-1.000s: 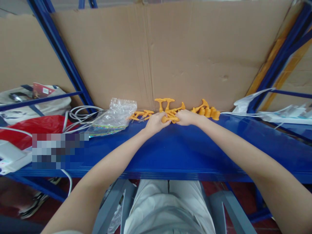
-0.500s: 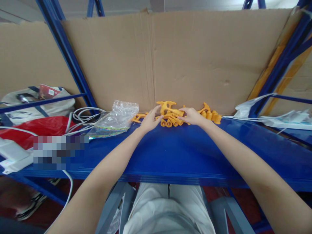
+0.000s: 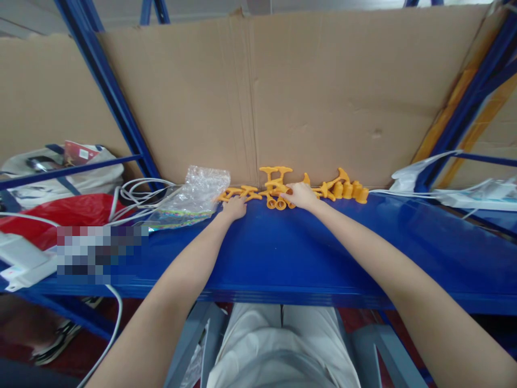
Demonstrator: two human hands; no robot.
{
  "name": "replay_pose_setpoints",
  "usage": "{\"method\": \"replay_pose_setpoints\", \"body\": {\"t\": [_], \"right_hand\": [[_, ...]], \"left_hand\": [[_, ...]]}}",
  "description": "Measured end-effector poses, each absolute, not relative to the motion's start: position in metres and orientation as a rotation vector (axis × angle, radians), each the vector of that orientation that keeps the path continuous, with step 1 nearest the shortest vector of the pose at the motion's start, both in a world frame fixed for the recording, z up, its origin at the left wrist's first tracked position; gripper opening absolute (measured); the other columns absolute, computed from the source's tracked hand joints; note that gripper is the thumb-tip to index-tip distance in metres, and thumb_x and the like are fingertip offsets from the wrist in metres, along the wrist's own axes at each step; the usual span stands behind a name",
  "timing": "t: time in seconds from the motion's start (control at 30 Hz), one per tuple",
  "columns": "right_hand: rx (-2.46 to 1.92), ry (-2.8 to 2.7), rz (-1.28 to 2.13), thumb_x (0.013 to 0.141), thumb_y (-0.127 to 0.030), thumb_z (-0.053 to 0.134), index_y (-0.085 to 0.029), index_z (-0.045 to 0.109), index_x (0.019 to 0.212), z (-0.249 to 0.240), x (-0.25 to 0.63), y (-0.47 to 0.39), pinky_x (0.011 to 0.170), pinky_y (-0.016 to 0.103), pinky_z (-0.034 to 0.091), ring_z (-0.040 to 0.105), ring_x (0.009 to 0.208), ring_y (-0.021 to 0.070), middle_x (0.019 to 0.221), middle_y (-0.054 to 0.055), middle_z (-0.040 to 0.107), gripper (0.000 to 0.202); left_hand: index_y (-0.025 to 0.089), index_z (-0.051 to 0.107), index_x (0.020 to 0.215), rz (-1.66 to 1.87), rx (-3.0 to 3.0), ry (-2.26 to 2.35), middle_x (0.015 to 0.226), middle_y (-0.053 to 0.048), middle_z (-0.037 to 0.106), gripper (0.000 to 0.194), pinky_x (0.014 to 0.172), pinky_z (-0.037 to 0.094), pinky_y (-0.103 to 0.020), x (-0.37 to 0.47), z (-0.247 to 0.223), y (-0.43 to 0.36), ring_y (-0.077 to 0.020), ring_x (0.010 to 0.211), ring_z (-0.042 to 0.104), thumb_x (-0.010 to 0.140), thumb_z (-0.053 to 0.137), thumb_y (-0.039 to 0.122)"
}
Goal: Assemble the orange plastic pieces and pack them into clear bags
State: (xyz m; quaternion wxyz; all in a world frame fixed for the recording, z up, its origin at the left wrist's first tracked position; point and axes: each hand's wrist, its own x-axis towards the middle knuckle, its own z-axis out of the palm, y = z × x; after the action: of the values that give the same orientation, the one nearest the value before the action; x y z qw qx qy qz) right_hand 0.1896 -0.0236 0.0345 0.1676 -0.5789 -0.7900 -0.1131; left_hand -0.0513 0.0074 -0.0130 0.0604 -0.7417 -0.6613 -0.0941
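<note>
Several orange plastic pieces [image 3: 269,178], some with T-shaped ends and some with round, cup-like ends, lie in a row against the cardboard. My left hand [image 3: 235,207] rests palm down, its fingers stretched over the near side of the flat T-shaped orange pieces [image 3: 248,191] at the row's left end. In the middle, my right hand [image 3: 302,196] has its fingers and thumb around an orange piece with a cup-like end [image 3: 287,192], just above the cup-ended pieces [image 3: 276,203]. My palm hides part of that piece. More upright orange cups [image 3: 347,190] stand to the right.
A clear plastic bag [image 3: 202,188] and white cables [image 3: 141,191] lie left on the blue shelf [image 3: 283,258]. Beyond are a red bag [image 3: 76,213] and a white adapter [image 3: 24,258]. A cardboard sheet [image 3: 323,97] closes the back. White plastic [image 3: 416,172] sits right.
My left hand has left the central pile and moved left and toward me, to the flat T-shaped pieces. My right hand has shifted slightly left and lower over the pile.
</note>
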Motion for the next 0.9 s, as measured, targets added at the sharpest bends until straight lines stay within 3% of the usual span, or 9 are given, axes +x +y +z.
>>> {"method": "replay_pose_setpoints", "body": {"t": [0.33,0.73,0.9], "right_hand": [[-1.751,-2.328,-0.414,0.098,-0.048,0.046,-0.009,0.072,0.112,0.037,0.164,-0.030,0.089,0.035,0.047,0.068,0.107,0.0295,0.109,0.022,0.072,0.049],[-1.642,-2.355,-0.413,0.099,-0.043,0.047,-0.010,0.067,0.118,0.029,0.142,-0.027,0.094,0.040,0.036,0.063,0.112,0.0307,0.115,0.021,0.071,0.043],[-1.688,-2.345,-0.382,0.099,-0.044,0.046,-0.013,0.067,0.117,0.029,0.134,-0.027,0.097,0.042,0.035,0.062,0.115,0.0308,0.116,0.019,0.070,0.042]], "left_hand": [[0.015,0.069,0.113,-0.354,-2.089,-2.053,0.131,-0.020,0.059,0.037,0.099,0.043,-0.053,-0.045,-0.009,0.002,-0.0357,0.121,0.056,0.091,0.039,0.018],[0.010,0.065,0.116,-0.449,-2.003,-2.078,0.118,-0.020,0.068,0.036,0.098,0.041,-0.048,-0.036,0.002,-0.009,-0.0334,0.117,0.060,0.089,0.041,0.015],[0.014,0.064,0.116,-0.580,-1.976,-2.048,0.116,-0.017,0.070,0.032,0.099,0.040,-0.046,-0.033,0.009,-0.014,-0.0325,0.117,0.060,0.091,0.044,0.018]]}}
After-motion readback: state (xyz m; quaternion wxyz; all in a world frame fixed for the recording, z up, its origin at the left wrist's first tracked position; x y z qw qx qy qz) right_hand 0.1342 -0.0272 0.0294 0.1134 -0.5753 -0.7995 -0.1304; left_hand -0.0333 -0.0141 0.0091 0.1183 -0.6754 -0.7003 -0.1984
